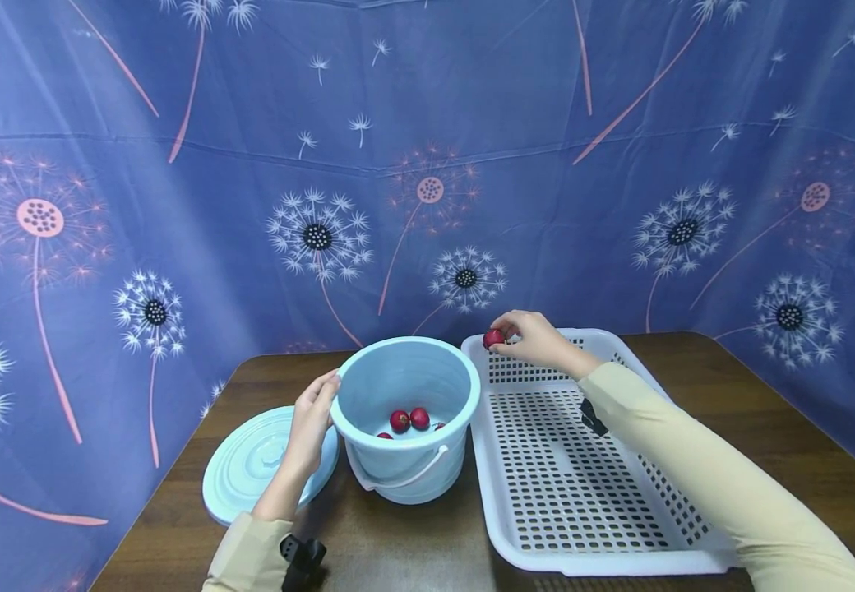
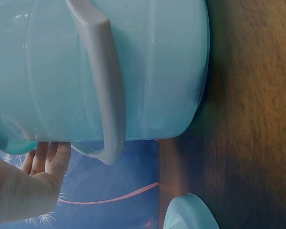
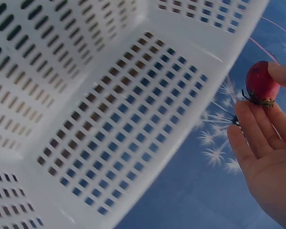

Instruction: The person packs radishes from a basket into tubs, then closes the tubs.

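Observation:
My right hand (image 1: 534, 339) pinches a red radish (image 1: 493, 338) between thumb and fingertips, above the far left corner of the white perforated basket (image 1: 494, 493). In the right wrist view, stubby dark stem remains show at one end of the radish (image 3: 262, 82). My left hand (image 1: 311, 423) holds the left rim of a light blue bucket (image 1: 427, 477). The left wrist view shows those fingers (image 2: 55, 160) against the bucket's outer wall (image 2: 157, 71). Several red radishes (image 1: 409, 419) lie on the bucket's bottom, some partly hidden by its near wall.
A round light blue lid (image 1: 238, 473) lies on the wooden table (image 1: 398, 551) left of the bucket, partly behind my left forearm. The bucket's white handle (image 1: 405, 481) hangs down in front. A blue dandelion-print cloth (image 1: 427, 107) hangs behind the table.

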A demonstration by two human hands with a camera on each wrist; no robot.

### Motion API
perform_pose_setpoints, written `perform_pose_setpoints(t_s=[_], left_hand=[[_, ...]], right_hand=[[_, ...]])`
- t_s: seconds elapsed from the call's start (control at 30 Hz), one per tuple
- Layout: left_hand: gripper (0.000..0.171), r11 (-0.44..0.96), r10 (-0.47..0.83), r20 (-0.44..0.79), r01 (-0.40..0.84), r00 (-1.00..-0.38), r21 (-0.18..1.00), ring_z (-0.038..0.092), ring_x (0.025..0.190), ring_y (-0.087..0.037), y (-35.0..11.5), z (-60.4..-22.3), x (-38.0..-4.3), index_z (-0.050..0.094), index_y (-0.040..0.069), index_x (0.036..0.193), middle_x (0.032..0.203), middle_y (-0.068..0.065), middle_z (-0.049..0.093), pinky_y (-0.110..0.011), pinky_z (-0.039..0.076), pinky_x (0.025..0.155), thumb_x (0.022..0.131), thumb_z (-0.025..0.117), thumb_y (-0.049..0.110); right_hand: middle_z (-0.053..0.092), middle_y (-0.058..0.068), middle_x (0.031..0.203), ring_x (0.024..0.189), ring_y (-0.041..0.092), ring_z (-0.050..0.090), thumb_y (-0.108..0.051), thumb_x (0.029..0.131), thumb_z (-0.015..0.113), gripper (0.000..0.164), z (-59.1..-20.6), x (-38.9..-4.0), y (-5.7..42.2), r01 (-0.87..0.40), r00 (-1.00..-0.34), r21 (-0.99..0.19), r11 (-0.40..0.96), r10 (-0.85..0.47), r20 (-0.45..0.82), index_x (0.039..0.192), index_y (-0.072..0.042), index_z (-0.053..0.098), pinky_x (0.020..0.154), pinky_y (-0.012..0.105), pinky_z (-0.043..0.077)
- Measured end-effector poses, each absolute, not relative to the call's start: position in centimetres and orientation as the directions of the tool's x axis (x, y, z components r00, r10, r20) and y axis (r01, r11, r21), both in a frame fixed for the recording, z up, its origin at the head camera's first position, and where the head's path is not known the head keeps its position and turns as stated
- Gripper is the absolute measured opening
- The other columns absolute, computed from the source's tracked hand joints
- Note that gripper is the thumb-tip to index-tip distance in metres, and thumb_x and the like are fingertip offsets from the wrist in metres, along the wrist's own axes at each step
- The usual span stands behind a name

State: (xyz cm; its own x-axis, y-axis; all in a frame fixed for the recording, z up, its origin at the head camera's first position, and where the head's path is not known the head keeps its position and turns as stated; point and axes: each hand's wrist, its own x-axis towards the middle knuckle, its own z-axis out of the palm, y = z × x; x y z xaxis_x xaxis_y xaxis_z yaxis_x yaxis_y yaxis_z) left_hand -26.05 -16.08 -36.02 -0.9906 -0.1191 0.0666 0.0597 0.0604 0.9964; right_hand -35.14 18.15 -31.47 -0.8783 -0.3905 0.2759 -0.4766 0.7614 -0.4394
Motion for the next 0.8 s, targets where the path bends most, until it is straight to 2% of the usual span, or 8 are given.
perform_pose_setpoints(t_s=[0.2, 0.5, 0.7, 0.8], left_hand=[[0.048, 0.057, -0.125, 0.062, 0.056, -0.990, 0.997, 0.044, 0.127, -0.030, -16.1, -36.0, -26.2, 0.045, 0.000, 0.135, 0.140, -0.019, 0.045, -0.051, 0.035, 0.104, 0.098, 0.044, 0.031], [0.049, 0.053, -0.116, 0.060, 0.054, -0.991, 0.997, 0.043, 0.128, -0.031, -16.2, -36.0, -26.2, 0.044, 0.000, 0.136, 0.141, -0.019, 0.044, -0.052, 0.034, 0.105, 0.098, 0.044, 0.032], [0.049, 0.055, -0.119, 0.065, 0.059, -0.991, 0.997, 0.044, 0.127, -0.031, -16.2, -36.0, -26.3, 0.045, 0.000, 0.135, 0.139, -0.019, 0.046, -0.052, 0.035, 0.104, 0.098, 0.044, 0.032], [0.048, 0.053, -0.123, 0.067, 0.061, -0.990, 0.997, 0.044, 0.127, -0.030, -16.2, -36.1, -26.3, 0.046, 0.000, 0.134, 0.139, -0.019, 0.046, -0.051, 0.036, 0.104, 0.098, 0.044, 0.032]], right_hand=[[0.065, 0.011, 0.101, 0.097, 0.027, 0.063, -0.020, 0.084, 0.070, 0.037, -29.7, -34.8, 17.7, -0.500, -0.865, -0.446, 0.743, -0.401, 0.301, 0.115, -0.002, 0.061, 0.089, 0.046, 0.048], [0.066, 0.007, 0.101, 0.092, 0.020, 0.063, -0.022, 0.084, 0.070, 0.038, -27.9, -34.6, 15.9, -0.559, -0.827, -0.418, 0.716, -0.445, 0.344, 0.117, -0.006, 0.062, 0.086, 0.042, 0.050], [0.064, 0.008, 0.103, 0.095, 0.025, 0.061, -0.022, 0.084, 0.070, 0.038, -27.1, -34.2, 14.3, -0.578, -0.815, -0.437, 0.689, -0.463, 0.348, 0.118, -0.006, 0.062, 0.084, 0.043, 0.049], [0.064, 0.008, 0.103, 0.094, 0.023, 0.061, -0.022, 0.084, 0.070, 0.039, -27.0, -34.0, 13.6, -0.595, -0.804, -0.431, 0.679, -0.482, 0.349, 0.118, -0.005, 0.062, 0.084, 0.043, 0.049]])
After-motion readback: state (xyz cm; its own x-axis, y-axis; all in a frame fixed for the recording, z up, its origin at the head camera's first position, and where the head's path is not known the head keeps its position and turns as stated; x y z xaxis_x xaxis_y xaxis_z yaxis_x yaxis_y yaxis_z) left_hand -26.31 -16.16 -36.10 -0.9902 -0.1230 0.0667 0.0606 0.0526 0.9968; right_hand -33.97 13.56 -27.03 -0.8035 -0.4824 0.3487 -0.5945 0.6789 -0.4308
